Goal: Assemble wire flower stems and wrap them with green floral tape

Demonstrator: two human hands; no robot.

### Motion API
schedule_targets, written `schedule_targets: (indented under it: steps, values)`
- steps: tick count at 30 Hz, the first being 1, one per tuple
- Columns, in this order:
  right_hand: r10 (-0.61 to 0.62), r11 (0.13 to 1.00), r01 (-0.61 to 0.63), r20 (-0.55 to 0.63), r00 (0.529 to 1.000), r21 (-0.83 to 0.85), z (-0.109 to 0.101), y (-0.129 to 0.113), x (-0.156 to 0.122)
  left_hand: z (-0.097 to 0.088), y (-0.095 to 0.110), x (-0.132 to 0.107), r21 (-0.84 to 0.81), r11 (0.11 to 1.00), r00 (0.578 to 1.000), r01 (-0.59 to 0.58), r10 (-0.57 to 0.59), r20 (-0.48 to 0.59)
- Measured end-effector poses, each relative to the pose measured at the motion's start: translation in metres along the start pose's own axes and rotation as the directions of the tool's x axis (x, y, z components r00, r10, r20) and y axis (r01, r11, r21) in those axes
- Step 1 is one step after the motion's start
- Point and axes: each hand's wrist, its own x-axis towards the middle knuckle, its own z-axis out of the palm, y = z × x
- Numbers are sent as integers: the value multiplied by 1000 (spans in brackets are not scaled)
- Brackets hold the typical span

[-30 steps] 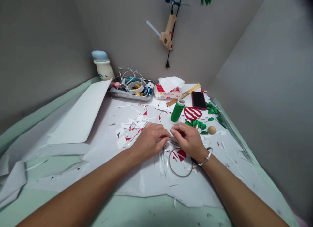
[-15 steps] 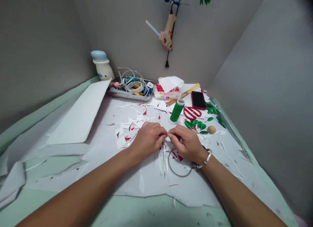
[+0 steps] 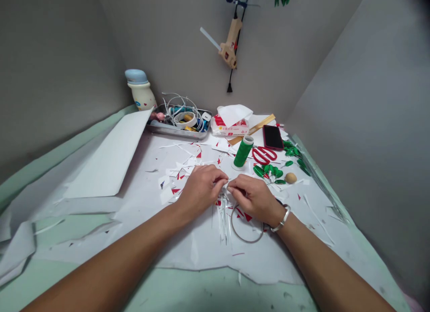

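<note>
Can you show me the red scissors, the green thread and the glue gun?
red scissors [image 3: 253, 156]: head view, on a handle loop
green thread spool [image 3: 242, 151]: head view, on the wound thread
glue gun [image 3: 230, 47]: head view, on its tan body

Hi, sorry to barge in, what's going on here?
A person's left hand and right hand meet over the table, seeming to pinch thin clear strips. A thin ring lies just beside the strips on white paper scattered with red-and-white scraps. A green thread spool and red scissors sit just beyond.
</note>
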Motion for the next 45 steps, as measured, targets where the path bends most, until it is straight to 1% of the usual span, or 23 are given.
schedule_targets:
  steps: [3, 5, 7, 10, 12, 16, 19, 22, 26, 29, 33, 35, 37, 39, 41, 45]
  values:
    - [5, 1000, -5, -56, 998, -11, -1, -2, 0, 5, -5, -1, 59, 997, 995, -59, 54, 78]
    - [48, 999, -48, -116, 992, 9, -2, 0, 2, 7, -7, -1, 64, 993, 988, -102, 93, 123]
    - [117, 993, -112, -157, 981, 42, -2, 2, 3, 8, -7, 0, 37, 993, 983, -110, 104, 153]
    - [199, 979, -188, -150, 969, 84, -1, 7, 5, 6, -5, 0, -41, 996, 985, -77, 82, 151]
    - [212, 975, -201, -120, 970, 100, -1, 10, 5, 4, -2, 0, -98, 994, 990, -50, 63, 125]
    - [172, 982, -165, -68, 983, 95, 1, 11, 5, -1, 5, 1, -170, 985, 996, 17, -1, 95]
    - [132, 989, -130, -40, 990, 67, 3, 10, 4, -4, 7, 1, -170, 983, 995, 74, -62, 74]
    - [93, 995, -92, -9, 996, 31, 4, 8, 2, -3, 5, 2, -141, 985, 995, 100, -97, 32]
    - [23, 999, -22, 31, 999, -36, 2, 2, 0, 0, 1, 1, -76, 995, 998, 68, -69, -12]
    - [-9, 997, 10, 2, 1000, -75, -1, -2, 0, 1, -1, 0, -22, 999, 999, 34, -34, 6]
    - [6, 998, -12, -119, 993, -55, -4, -3, 1, 2, -2, 0, 12, 999, 998, -35, 34, 61]
    - [52, 998, -54, -165, 985, -9, -4, -1, 2, 3, -2, -1, 9, 997, 994, -74, 73, 83]
    - [110, 994, -103, -179, 978, 47, -3, 3, 3, 3, -1, -1, -10, 995, 991, -99, 100, 94]
    - [148, 987, -135, -152, 977, 93, -2, 7, 4, 2, 0, -1, -53, 994, 991, -99, 104, 86]
    - [153, 983, -140, -104, 983, 117, 0, 9, 4, 1, 2, -1, -106, 992, 995, -70, 77, 67]
    - [93, 993, -91, -18, 996, 76, 3, 10, 3, -3, 5, 0, -153, 988, 999, 26, -20, 38]
